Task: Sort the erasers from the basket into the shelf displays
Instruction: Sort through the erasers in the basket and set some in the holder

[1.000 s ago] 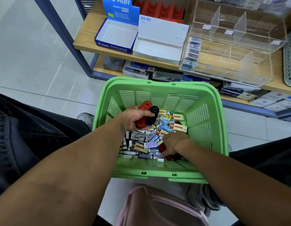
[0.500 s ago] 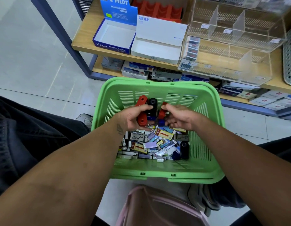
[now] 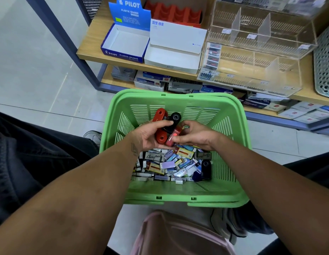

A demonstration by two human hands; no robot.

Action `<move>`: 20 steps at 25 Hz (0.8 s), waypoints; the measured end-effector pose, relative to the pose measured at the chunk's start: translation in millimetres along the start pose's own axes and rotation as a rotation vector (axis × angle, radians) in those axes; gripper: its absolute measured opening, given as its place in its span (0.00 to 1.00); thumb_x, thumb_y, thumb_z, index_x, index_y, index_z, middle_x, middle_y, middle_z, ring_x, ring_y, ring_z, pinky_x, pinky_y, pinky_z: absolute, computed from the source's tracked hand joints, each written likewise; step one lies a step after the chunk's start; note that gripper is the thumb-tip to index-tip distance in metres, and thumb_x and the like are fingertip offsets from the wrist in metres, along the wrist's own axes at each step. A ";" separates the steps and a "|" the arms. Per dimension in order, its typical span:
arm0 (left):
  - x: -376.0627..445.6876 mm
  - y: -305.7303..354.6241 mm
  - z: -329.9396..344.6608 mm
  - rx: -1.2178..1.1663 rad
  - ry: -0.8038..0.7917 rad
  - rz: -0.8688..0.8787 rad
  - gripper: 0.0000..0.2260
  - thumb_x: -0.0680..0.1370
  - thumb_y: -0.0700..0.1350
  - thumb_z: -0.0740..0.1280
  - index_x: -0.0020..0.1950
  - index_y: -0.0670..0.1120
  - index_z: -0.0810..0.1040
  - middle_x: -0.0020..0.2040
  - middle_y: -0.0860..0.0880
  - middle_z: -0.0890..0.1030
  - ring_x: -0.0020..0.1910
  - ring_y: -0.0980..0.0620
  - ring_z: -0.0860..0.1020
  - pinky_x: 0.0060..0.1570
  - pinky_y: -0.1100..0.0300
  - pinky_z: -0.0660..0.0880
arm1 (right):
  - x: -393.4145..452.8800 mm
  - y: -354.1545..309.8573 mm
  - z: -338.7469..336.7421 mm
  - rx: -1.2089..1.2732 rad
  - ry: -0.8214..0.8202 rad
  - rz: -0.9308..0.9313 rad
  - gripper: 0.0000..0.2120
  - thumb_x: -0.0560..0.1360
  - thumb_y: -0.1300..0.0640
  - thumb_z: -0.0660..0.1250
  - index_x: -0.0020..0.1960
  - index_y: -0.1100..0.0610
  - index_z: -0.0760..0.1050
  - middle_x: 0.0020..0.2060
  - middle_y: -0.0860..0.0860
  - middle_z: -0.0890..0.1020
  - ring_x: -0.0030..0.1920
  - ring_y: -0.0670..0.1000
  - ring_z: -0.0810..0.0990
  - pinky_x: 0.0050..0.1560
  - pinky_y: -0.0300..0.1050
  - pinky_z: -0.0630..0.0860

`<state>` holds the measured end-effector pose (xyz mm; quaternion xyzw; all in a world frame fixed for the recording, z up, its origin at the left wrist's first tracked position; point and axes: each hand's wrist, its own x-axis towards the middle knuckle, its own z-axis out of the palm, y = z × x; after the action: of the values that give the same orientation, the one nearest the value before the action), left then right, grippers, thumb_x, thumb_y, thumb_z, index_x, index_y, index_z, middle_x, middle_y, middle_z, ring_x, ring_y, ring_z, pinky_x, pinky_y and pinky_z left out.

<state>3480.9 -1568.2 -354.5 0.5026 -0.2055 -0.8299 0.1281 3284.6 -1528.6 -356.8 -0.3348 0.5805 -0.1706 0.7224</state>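
A green basket (image 3: 239, 148) stands on the floor below the shelf, its bottom covered with several small boxed erasers (image 3: 167, 165). Above them my left hand (image 3: 150, 135) grips a bundle of long erasers: a red one (image 3: 160, 115) and a black one (image 3: 174, 117) stick out past my thumb. My right hand (image 3: 195, 134) meets it and pinches another red eraser (image 3: 172, 138) against that bundle. A black eraser (image 3: 206, 169) and a dark blue one (image 3: 196, 175) lie at the basket's near right.
On the wooden shelf (image 3: 90, 45) sit an open blue Pilot box (image 3: 123, 54), an open white box (image 3: 171, 61), a red tray (image 3: 172, 13) and a clear divided display (image 3: 259, 57). Stationery packs fill the lower shelf. A pink thing (image 3: 178, 236) lies near my feet.
My right hand came up out of the eraser pile with a red eraser and brought it against the bundle in my left hand, which rose a little.
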 end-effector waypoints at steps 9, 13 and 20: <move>2.6 -10.0 6.6 -0.039 0.009 0.035 0.25 0.69 0.50 0.75 0.64 0.43 0.78 0.55 0.42 0.85 0.54 0.42 0.82 0.52 0.44 0.77 | 2.7 3.2 -8.4 -0.180 -0.001 -0.085 0.47 0.47 0.49 0.87 0.62 0.54 0.72 0.60 0.52 0.80 0.60 0.55 0.81 0.66 0.56 0.74; 4.5 -14.2 11.8 -0.064 0.012 0.064 0.21 0.71 0.48 0.75 0.62 0.43 0.79 0.56 0.42 0.85 0.55 0.42 0.82 0.51 0.46 0.79 | 0.3 5.8 -10.1 -0.126 0.019 -0.055 0.50 0.47 0.51 0.87 0.65 0.53 0.71 0.61 0.52 0.79 0.62 0.54 0.79 0.68 0.57 0.73; 5.8 -10.4 22.6 0.028 0.052 0.014 0.21 0.72 0.43 0.76 0.62 0.40 0.76 0.53 0.40 0.85 0.53 0.42 0.83 0.55 0.46 0.79 | -10.0 15.3 -4.5 -0.704 -0.021 0.206 0.24 0.66 0.61 0.80 0.59 0.58 0.76 0.52 0.55 0.83 0.53 0.58 0.83 0.53 0.48 0.81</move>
<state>3458.1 -1556.7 -354.7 0.5244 -0.2172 -0.8126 0.1323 3275.5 -1512.5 -360.5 -0.5044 0.6268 0.1167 0.5823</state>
